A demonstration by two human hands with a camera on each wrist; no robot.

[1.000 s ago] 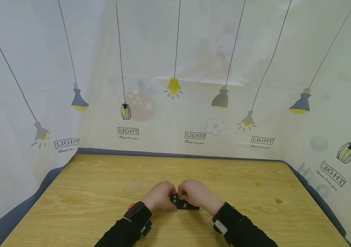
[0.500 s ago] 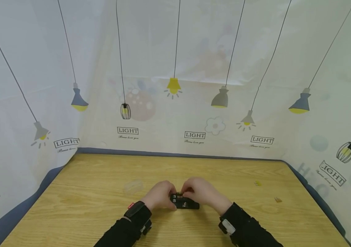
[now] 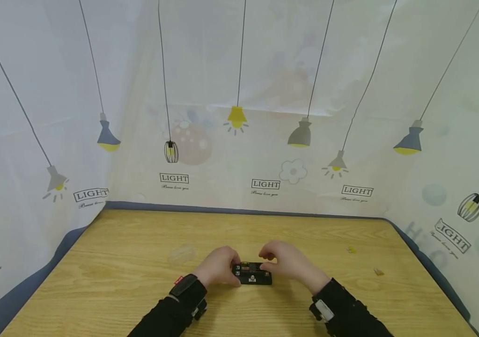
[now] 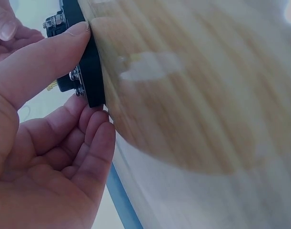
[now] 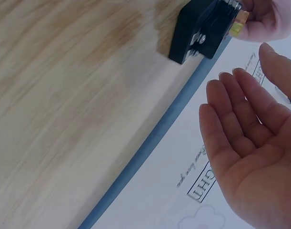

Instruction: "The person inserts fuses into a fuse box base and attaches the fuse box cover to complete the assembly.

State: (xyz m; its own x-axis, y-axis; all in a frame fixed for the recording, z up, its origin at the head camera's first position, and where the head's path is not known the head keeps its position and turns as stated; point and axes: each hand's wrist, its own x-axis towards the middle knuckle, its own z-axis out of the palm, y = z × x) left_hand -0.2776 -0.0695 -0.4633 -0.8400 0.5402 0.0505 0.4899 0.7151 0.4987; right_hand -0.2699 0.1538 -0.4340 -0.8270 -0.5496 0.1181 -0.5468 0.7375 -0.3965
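Note:
A black terminal block with metal screws lies at the middle front of the wooden table. My left hand holds its left end, thumb on one side and fingertips on the other, as the left wrist view confirms. Two small translucent pieces, an orange one and a yellow one, sit on top of the block. My right hand hovers just off the block's right end. In the right wrist view its fingers are loosely bent, with nothing in them, apart from the block.
A clear plastic piece lies on the table left of the hands. Off to the right are a small yellow piece and a small orange-brown piece. A lamp-printed sheet encloses the back and sides.
My right hand has pulled back from the block to the right and its fingers have spread, uncovering the block's top. My left hand and the block have stayed in place.

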